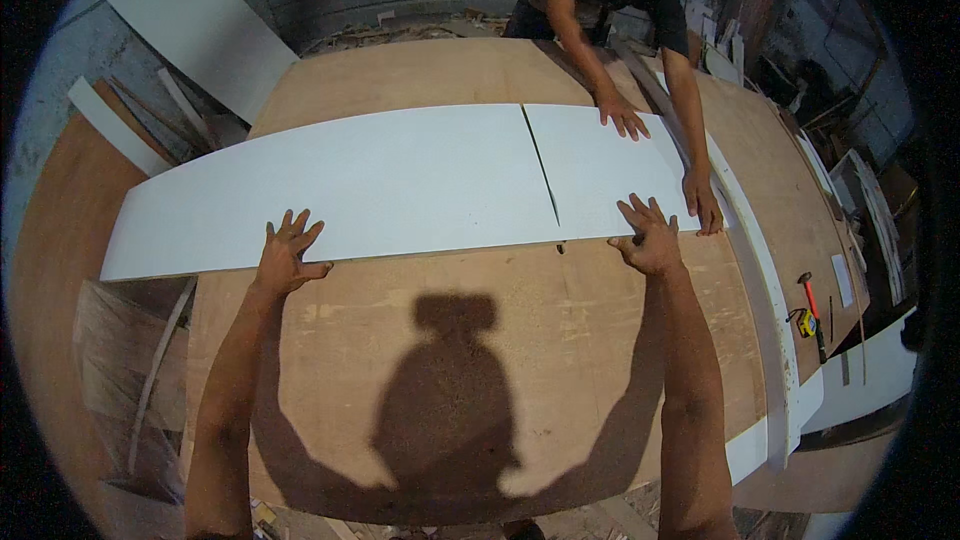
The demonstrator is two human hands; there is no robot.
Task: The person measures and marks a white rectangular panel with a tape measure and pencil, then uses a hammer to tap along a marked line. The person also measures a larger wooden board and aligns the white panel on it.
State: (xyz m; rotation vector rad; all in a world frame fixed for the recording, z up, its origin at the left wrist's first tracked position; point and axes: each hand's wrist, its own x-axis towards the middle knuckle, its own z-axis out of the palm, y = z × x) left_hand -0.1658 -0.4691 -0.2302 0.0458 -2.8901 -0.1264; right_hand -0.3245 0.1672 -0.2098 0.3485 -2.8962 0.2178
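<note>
A long white board (pixel 370 170) lies across the plywood table, its near edge toward me. A narrow dark gap parts it from a shorter white panel (pixel 610 175) on its right. My left hand (pixel 289 255) rests on the near edge of the long board with fingers spread. On the near edge of the shorter panel lies my right hand (pixel 647 238), fingers also apart. Neither hand grips anything. Across the table, a co-worker leans in, one hand (pixel 622 112) flat on the panel's far side and the other (pixel 703 202) at its right end.
A white strip (pixel 750 230) runs along the right side of the plywood table (pixel 470 370). Beyond it lie an orange-handled hammer (pixel 812 310) and a yellow tape measure (pixel 804 323). A large white sheet (pixel 200 25) leans at the back left, with plastic wrap (pixel 130 370) at the left.
</note>
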